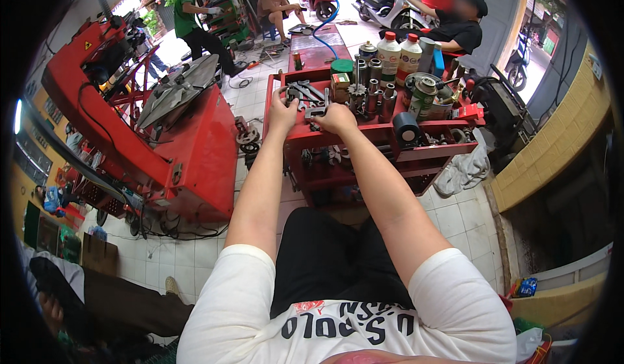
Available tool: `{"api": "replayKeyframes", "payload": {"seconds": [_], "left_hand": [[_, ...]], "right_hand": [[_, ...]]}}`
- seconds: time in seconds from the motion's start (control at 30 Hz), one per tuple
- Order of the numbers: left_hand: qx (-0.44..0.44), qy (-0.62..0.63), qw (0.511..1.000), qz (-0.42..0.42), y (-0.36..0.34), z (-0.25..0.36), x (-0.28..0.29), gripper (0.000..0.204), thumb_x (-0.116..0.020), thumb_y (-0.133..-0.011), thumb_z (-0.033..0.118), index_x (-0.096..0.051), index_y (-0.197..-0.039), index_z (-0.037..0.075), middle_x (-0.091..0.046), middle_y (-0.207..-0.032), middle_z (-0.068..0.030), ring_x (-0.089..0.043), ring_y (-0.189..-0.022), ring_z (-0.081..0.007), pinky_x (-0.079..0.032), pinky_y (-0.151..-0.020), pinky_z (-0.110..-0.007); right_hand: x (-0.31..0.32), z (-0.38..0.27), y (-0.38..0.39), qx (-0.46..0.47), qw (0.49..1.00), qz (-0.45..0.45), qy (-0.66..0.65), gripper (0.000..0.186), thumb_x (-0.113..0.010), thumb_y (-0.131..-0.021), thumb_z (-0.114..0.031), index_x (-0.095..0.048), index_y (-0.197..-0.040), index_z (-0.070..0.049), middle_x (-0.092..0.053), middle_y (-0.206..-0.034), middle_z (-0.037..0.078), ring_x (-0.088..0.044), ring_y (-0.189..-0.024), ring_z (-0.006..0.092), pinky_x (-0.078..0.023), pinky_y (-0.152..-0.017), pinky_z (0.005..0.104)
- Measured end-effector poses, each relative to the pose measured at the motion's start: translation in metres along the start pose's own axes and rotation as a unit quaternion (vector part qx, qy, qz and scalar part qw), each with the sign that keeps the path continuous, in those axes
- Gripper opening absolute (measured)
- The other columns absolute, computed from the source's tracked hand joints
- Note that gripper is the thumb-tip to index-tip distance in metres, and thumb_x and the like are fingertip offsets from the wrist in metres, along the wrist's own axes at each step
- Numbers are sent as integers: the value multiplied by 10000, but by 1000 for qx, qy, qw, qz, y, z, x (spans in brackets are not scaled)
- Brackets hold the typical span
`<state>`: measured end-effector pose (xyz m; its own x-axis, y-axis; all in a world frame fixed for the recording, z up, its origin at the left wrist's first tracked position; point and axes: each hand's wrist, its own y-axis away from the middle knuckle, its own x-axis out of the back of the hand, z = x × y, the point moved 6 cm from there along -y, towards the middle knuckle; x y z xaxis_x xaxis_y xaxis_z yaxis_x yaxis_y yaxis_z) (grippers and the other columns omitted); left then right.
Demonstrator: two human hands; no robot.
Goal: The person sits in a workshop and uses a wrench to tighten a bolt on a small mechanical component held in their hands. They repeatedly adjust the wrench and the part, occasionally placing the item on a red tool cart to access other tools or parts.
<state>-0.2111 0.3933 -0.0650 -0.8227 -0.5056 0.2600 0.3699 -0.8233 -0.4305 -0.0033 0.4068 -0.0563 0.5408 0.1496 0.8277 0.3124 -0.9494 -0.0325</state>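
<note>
Both my arms reach out over the top tray of a red tool cart [377, 130]. My left hand [283, 112] is closed round a small dark metal part [293, 95]; its exact kind is too small to tell. Close by on the right, the fingers of my right hand [338, 119] pinch a grey metal piece [315, 112] at the tray's near edge. Behind my hands lie several wrenches [312, 90] in the tray. Upright metal sockets [372, 99] stand just right of my right hand, beside a small box [340, 87] and a green-lidded can [342, 67].
White bottles with red caps [389, 53], a spray can [424, 97] and a black cylinder [407, 129] crowd the cart's right side. A red tyre machine [195, 162] stands at left. A blue hose [335, 6] hangs beyond. Several other people are around the workshop.
</note>
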Motion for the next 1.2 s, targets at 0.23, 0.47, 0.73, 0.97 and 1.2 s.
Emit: {"api": "replayKeyframes", "payload": {"seconds": [0.23,0.47,0.73,0.97,1.2], "left_hand": [[-50,-71,996,-32,14,32,-6,698,-780,-792,144,-505,-1432,108,-762,-1037,-126,-741,-958,-288,-569,-861,-418],[-76,-217,969,-89,25,48,-13,622,-721,-760,24,-589,-1362,107,-730,-1074,-146,-712,-1030,-356,-558,-914,-445],[-125,-263,950,-112,22,46,-28,578,-734,-768,64,-602,-1331,88,-676,-1244,-211,-655,-1156,-395,-534,-1010,-457],[62,358,932,-10,-5,-10,11,581,-435,-1076,370,-307,-1582,114,-660,-1314,-198,-732,-1056,-341,-536,-909,-438],[135,465,875,27,2,0,17,774,-251,-1086,624,-167,-1653,104,-653,-1364,-230,-726,-1054,-380,-463,-1009,-475]], "right_hand": [[-7,12,-8,-19,999,-11,33,842,-933,-588,-653,-785,-1119,-16,-765,-1145,202,-744,-1061,340,-579,-938,436],[-14,5,-11,-21,993,-88,71,803,-928,-657,-591,-755,-1246,-74,-731,-1291,155,-708,-1182,325,-566,-1012,437],[-19,11,-21,18,996,-66,49,730,-917,-672,-561,-773,-1167,-44,-749,-1189,202,-726,-1090,350,-580,-952,429],[-24,11,-22,14,998,-51,46,691,-915,-682,-547,-788,-1133,-40,-758,-1141,226,-738,-1056,356,-583,-932,428],[-23,11,-20,-1,994,-90,68,798,-908,-701,-564,-730,-1286,-51,-711,-1328,170,-681,-1236,331,-550,-1045,448]]}}
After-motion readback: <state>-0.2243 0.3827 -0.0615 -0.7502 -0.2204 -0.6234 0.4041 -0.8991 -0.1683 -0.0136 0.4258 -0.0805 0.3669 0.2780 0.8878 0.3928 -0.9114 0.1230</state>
